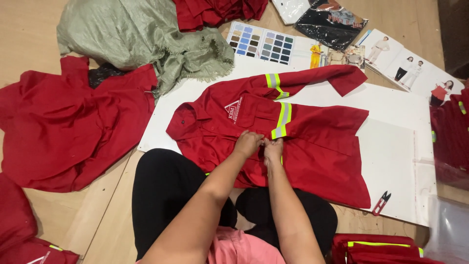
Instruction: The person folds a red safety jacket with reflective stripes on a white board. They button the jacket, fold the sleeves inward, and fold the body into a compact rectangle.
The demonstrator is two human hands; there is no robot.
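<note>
Both hands meet at the front of a red work shirt spread on a white board — the left hand and right hand each pinched narrow on its cloth, just beside a reflective stripe; red snips lie well apart; loose red fabric and a colour swatch card surround.
</note>
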